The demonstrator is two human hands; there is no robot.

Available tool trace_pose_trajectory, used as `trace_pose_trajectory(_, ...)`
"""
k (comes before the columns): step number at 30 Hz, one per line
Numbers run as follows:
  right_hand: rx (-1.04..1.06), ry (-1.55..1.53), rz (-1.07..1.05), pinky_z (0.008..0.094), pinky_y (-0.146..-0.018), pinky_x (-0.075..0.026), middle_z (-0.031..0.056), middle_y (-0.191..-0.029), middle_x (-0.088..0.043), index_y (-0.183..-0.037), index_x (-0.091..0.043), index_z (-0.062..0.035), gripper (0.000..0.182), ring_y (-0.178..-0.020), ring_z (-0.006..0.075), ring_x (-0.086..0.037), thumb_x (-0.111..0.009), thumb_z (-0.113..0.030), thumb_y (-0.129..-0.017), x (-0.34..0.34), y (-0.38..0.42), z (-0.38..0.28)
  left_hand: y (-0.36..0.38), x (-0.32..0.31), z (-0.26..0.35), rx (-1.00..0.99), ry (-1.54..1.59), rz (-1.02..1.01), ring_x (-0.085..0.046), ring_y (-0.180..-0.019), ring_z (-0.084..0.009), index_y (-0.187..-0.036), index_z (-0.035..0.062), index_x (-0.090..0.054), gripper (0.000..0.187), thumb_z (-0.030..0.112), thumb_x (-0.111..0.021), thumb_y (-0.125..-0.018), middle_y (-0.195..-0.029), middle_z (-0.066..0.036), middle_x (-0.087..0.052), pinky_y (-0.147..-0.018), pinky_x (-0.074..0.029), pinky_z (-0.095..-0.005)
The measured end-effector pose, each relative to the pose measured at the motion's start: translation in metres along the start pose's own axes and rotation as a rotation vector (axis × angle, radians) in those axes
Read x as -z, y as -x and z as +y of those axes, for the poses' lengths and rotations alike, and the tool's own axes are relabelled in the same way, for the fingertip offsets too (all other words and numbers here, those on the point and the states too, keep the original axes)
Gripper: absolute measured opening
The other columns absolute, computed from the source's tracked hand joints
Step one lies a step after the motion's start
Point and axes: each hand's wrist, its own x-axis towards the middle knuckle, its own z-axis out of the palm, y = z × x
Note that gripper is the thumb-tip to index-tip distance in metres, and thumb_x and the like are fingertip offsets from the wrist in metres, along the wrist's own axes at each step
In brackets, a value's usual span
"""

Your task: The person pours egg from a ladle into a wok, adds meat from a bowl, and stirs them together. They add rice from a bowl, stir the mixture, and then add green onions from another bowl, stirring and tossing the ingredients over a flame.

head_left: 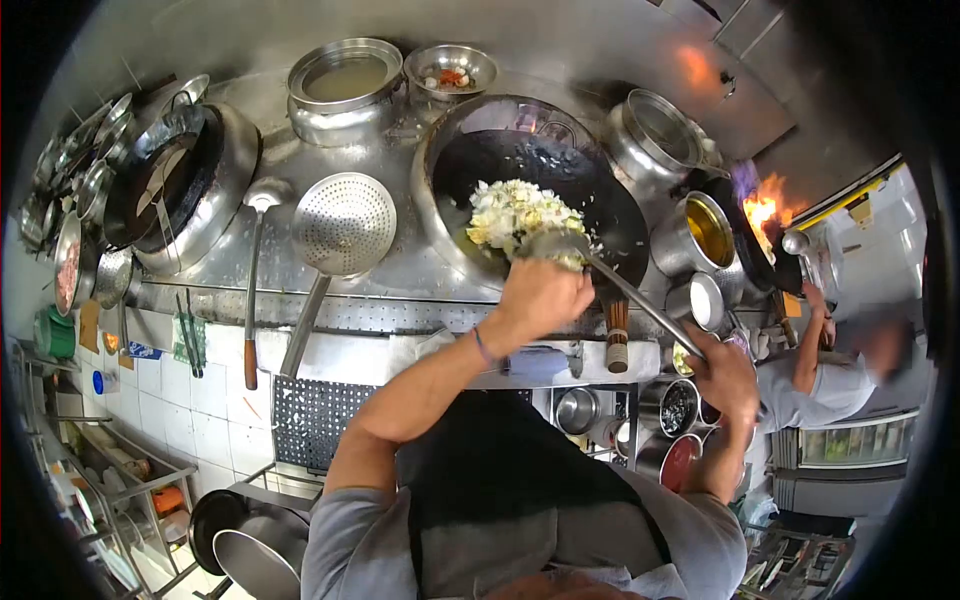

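You seem to be stirring white-and-yellow chopped food (522,210) inside the round black metal wok (615,200), right hand (722,375) gripping the long-handled steel ladle (640,300), left hand (545,300) curled near the rim, its hold unclear, so turning likely calls for steadiness.

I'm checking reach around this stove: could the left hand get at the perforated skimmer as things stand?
Probably yes: the skimmer lies uncovered left of the left hand, nothing apparently between, though that hand looks closed at the wok.
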Motion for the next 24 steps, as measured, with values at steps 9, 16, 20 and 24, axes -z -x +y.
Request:
trace_pose_trajectory(9, -0.171, -0.365, 0.165, 0.0462, -0.095, -0.051, 0.0259, -0.125, -0.062, -0.140, -0.054, -0.0106, 0.053, -0.113, 0.0443, -0.060, -0.066, -0.009, -0.089, -0.088, -0.072, -0.021, 0.073, -0.044, -0.025, 0.061, -0.126, -0.056, -0.067, -0.061, -0.0371, -0.073, 0.0061, -0.069, 0.025, 0.028, -0.064, -0.085, -0.072, -0.018, -0.069, -0.061, -0.052, -0.0508)
trace_pose_trajectory(16, 0.072, -0.179, 0.070, 0.0479, -0.083, -0.051, 0.0232, -0.107, -0.068, -0.137, -0.059, -0.0140, 0.052, -0.095, 0.0437, -0.064, -0.068, -0.008, -0.086, 0.012, 0.027, 0.015, -0.005, 0.004, -0.018, 0.059, -0.123, 0.028, -0.064, -0.052, -0.0347, -0.057, 0.0091, -0.067, 0.036, 0.029, -0.064, -0.087, -0.058, -0.015, -0.063, -0.051, -0.052, -0.0468)
trace_pose_trajectory(20, -0.138, -0.078, -0.025, 0.0507, -0.080, -0.052, 0.0234, -0.098, -0.069, -0.139, -0.058, -0.0172, 0.053, -0.089, 0.0436, -0.066, -0.068, -0.013, -0.087, -0.004, -0.005, -0.011, -0.016, -0.006, -0.020, 0.054, -0.114, -0.007, -0.065, -0.054, -0.0354, -0.060, 0.0086, -0.069, 0.035, 0.030, -0.063, -0.087, -0.060, -0.016, -0.064, -0.053, -0.053, -0.0478)
trace_pose_trajectory(24, -0.139, -0.183, 0.202, 0.0512, -0.072, -0.054, 0.0268, -0.090, -0.068, -0.140, -0.055, -0.0151, 0.051, -0.084, 0.0470, -0.066, -0.065, -0.012, -0.090, -0.112, -0.077, -0.013, 0.014, -0.046, -0.047, 0.098, -0.126, -0.005, -0.064, -0.054, -0.0352, -0.059, 0.0073, -0.067, 0.037, 0.030, -0.062, -0.087, -0.059, -0.016, -0.064, -0.054, -0.052, -0.0474)
